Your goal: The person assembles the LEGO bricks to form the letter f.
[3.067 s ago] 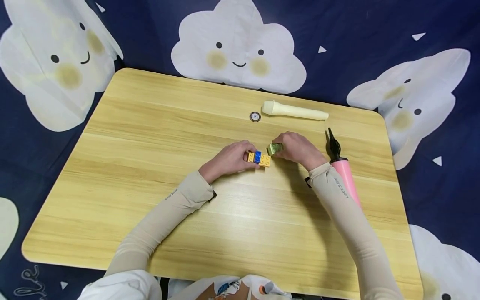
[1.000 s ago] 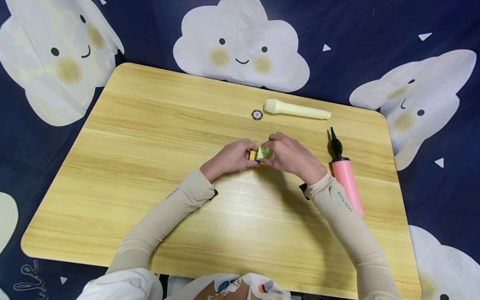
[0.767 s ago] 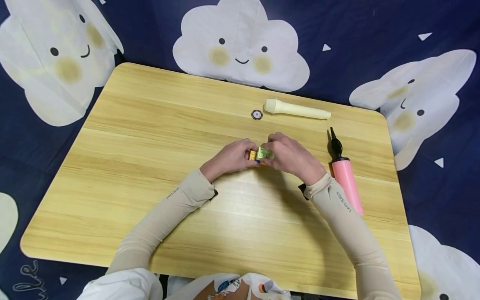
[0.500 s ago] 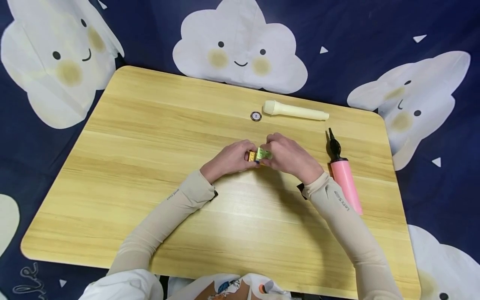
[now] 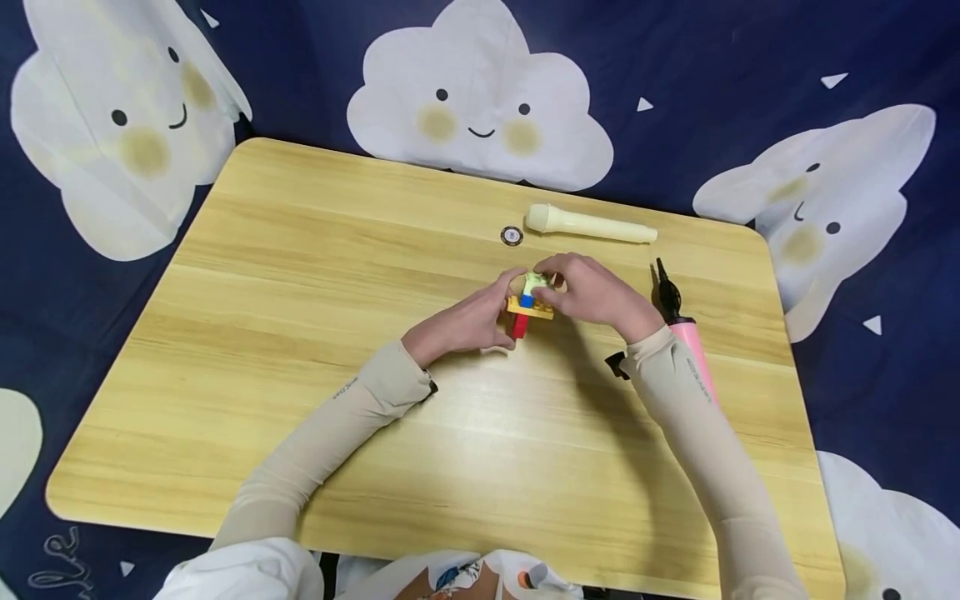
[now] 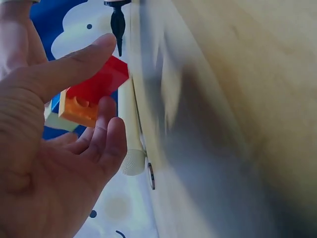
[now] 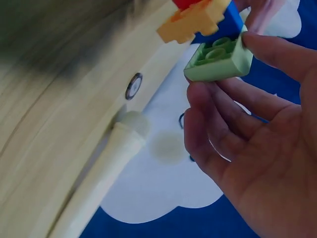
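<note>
A small stack of toy building bricks is held up between both hands, tilted so its side shows. From the top it has a light green brick (image 5: 536,284), a blue brick (image 5: 528,301), a wide yellow brick (image 5: 531,312) and a red brick (image 5: 520,326). My right hand (image 5: 600,292) pinches the green brick, whose hollow underside (image 7: 215,53) partly shows past the blue one in the right wrist view. My left hand (image 5: 467,321) curls round the stack's left side. In the left wrist view its thumb (image 6: 81,62) crosses the red brick and a fingertip meets the yellow brick (image 6: 77,110).
A cream toy microphone (image 5: 588,223) lies at the table's back edge, with a round dark-rimmed chip (image 5: 512,236) beside its head. A pink hand pump (image 5: 693,354) with a black nozzle lies right, partly under the right forearm. The wooden table (image 5: 300,250) has a cloud-print cloth behind.
The green brick has come from apart, in the right hand, onto the blue one. Since half a second ago the stack has been lifted and tilted, baring the red brick; the left fingers have spread.
</note>
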{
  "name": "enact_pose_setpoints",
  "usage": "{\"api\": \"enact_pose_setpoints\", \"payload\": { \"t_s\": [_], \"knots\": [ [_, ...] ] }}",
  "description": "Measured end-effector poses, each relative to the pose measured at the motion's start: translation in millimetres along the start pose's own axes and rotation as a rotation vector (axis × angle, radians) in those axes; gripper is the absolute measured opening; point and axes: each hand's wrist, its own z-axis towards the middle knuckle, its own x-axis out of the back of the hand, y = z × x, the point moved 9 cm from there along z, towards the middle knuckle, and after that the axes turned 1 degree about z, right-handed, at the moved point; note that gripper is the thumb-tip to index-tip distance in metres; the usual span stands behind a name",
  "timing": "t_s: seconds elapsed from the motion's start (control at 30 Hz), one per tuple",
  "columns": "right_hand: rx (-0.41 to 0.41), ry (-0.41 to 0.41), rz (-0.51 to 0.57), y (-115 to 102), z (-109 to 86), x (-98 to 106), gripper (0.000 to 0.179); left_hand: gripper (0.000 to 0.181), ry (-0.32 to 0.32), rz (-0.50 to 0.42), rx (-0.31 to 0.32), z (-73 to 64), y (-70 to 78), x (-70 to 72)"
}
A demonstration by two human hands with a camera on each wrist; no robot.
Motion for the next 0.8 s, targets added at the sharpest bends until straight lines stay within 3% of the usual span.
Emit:
{"api": "enact_pose_setpoints", "payload": {
  "t_s": [0.13, 0.27, 0.43, 0.57, 0.8],
  "knots": [
    [-0.014, 0.016, 0.085, 12, 8.7, 0, 0.036, 0.109, 0.043, 0.006, 0.008, 3.8, -2.8, 3.1],
    [-0.021, 0.035, 0.093, 24, 17.4, -5, 0.034, 0.089, 0.079, 0.061, 0.012, 9.6, -5.3, 6.4],
    [-0.033, 0.035, 0.068, 37, 26.3, -14, 0.034, 0.062, 0.112, 0.242, 0.014, 15.4, -5.8, 10.6],
    [-0.038, 0.023, 0.071, 43, 31.3, -21, 0.032, 0.062, 0.127, 0.364, 0.044, 17.8, -9.3, 12.4],
    [-0.006, -0.004, 0.047, 44, 37.0, -30, 0.028, 0.06, 0.097, 0.382, 0.072, 21.4, -14.6, 7.9]
  ]
}}
